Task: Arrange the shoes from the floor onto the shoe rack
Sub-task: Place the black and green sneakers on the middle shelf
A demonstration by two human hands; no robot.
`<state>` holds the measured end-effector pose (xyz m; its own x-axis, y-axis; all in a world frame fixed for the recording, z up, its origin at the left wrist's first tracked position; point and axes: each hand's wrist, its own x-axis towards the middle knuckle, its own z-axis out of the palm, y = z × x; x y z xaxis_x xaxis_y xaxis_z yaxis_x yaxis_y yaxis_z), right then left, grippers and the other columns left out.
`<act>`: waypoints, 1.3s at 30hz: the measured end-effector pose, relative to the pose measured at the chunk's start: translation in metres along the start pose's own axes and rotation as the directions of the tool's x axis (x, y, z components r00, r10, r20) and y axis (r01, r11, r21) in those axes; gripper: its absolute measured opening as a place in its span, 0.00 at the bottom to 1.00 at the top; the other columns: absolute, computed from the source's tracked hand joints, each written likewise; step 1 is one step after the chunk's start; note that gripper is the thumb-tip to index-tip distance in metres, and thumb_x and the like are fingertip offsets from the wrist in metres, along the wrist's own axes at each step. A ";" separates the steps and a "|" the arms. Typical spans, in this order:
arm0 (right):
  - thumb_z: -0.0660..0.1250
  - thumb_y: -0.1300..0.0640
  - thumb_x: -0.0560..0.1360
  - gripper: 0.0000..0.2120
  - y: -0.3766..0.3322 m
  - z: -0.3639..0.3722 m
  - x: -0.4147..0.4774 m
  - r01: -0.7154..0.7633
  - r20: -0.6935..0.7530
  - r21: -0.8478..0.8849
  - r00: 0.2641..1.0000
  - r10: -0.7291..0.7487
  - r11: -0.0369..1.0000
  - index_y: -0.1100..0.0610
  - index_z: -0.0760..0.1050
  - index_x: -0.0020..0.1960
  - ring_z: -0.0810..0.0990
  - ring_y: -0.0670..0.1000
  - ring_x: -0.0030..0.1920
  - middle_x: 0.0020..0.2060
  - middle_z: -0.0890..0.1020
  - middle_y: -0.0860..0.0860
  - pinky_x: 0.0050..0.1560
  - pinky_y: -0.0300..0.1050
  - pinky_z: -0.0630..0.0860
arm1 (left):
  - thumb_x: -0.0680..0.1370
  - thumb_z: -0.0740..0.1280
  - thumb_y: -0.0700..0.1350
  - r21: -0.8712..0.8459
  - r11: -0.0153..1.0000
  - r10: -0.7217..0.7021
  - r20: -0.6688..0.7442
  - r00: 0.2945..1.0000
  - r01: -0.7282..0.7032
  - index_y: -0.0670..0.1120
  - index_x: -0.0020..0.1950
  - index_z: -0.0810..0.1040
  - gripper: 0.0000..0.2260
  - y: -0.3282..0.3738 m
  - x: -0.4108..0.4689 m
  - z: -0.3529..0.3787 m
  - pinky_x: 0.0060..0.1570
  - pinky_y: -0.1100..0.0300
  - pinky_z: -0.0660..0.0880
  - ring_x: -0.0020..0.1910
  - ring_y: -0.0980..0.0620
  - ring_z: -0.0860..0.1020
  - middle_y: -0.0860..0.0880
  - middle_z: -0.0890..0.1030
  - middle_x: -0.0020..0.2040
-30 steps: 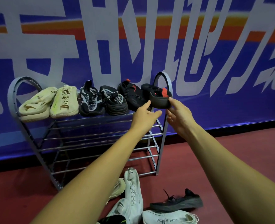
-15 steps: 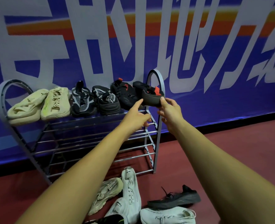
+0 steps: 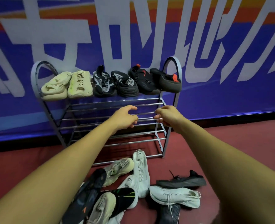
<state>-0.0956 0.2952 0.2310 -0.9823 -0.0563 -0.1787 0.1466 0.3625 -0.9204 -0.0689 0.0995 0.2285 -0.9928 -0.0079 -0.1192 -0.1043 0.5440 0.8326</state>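
A grey metal shoe rack (image 3: 169,101) stands against the wall. Its top shelf carries a beige pair (image 3: 67,85), a black and white knit pair (image 3: 114,83) and a black pair with red tabs (image 3: 156,81); the rightmost black shoe (image 3: 167,80) sits at the shelf's right end. My left hand (image 3: 125,118) and my right hand (image 3: 167,116) hover empty in front of the rack's middle bars, fingers loosely curled. On the floor below lies a heap of shoes: white sneakers (image 3: 140,168), a cream shoe (image 3: 119,168), a black sneaker (image 3: 182,181) and dark ones (image 3: 88,191).
A blue banner with large white characters (image 3: 214,46) covers the wall behind the rack. The floor (image 3: 230,151) is dark red and runs out to the right of the rack. The rack's lower shelves (image 3: 117,141) hold nothing.
Both hands have let go of the rightmost black shoe, which now rests on the top shelf, and have dropped back toward me below the shelf. The view has tilted down to the floor heap.
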 end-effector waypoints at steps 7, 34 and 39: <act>0.66 0.58 0.77 0.10 0.013 0.057 0.000 0.045 0.148 -0.214 0.989 -0.013 0.976 0.66 0.79 0.50 0.73 0.54 0.36 0.39 0.82 0.60 0.33 0.44 0.68 | 0.77 0.67 0.44 0.111 0.993 -0.049 -0.014 0.999 0.051 0.50 0.64 0.76 0.15 -0.053 -0.017 0.003 0.35 0.61 0.74 0.34 0.51 0.80 0.49 0.83 0.40; 0.64 0.56 0.76 0.06 0.221 0.171 0.005 0.065 0.382 -0.811 0.810 0.444 0.581 0.59 0.73 0.47 0.76 0.52 0.33 0.39 0.77 0.54 0.28 0.40 0.67 | 0.75 0.71 0.44 0.375 0.885 -0.391 0.270 0.880 0.278 0.48 0.61 0.80 0.15 -0.240 -0.022 0.105 0.47 0.62 0.73 0.48 0.51 0.77 0.49 0.80 0.56; 0.62 0.55 0.77 0.07 0.251 0.182 0.003 -0.003 0.385 -0.793 0.773 0.505 0.609 0.58 0.75 0.45 0.76 0.49 0.30 0.31 0.78 0.52 0.28 0.39 0.68 | 0.72 0.72 0.43 0.392 0.867 -0.430 0.273 0.861 0.309 0.49 0.62 0.79 0.18 -0.268 -0.015 0.122 0.50 0.63 0.72 0.54 0.50 0.76 0.48 0.78 0.60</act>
<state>-0.0404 0.2172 -0.0641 -0.6400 -0.2182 -0.7367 0.0000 0.9588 -0.2840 -0.0187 0.0567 -0.0587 -0.7937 -0.0115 -0.6082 -0.3740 0.7978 0.4730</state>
